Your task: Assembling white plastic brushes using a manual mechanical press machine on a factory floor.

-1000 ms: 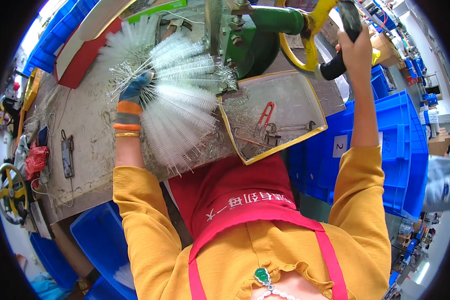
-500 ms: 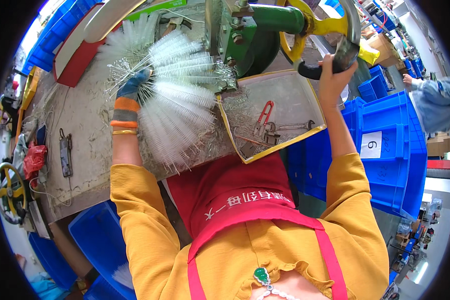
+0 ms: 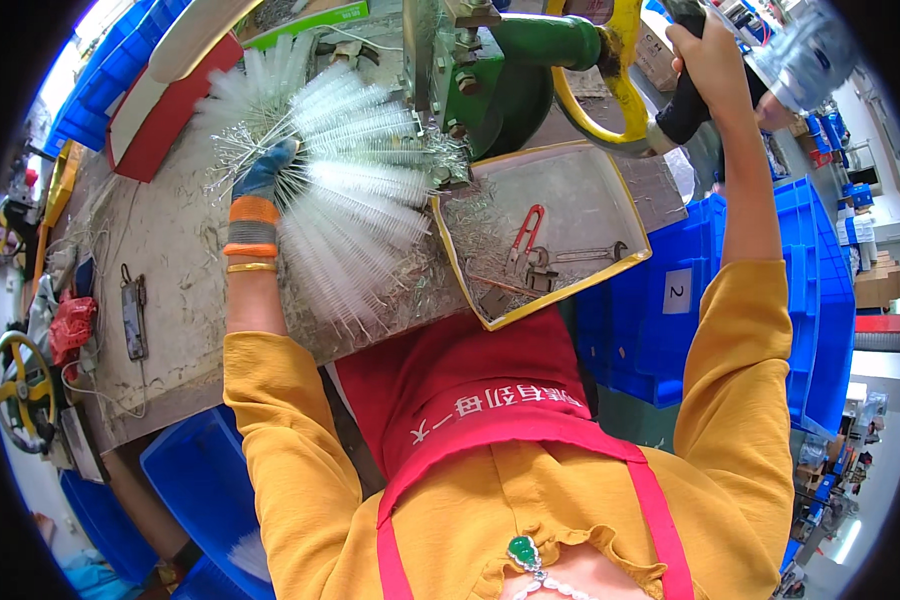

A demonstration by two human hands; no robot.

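Clippings [image 3: 470,218] in the tray [image 3: 575,190] suggest work partly done; what remains we cannot tell. Our left grip [image 3: 262,172] holds the brushes [image 3: 360,187] fanned over the desk [image 3: 192,262], beside the press [image 3: 483,75]. Beyond, our right grip [image 3: 715,62] clasps the wheel handle [image 3: 682,113].

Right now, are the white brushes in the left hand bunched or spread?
Spread: the white brushes fan out from the left hand toward the picture's right.
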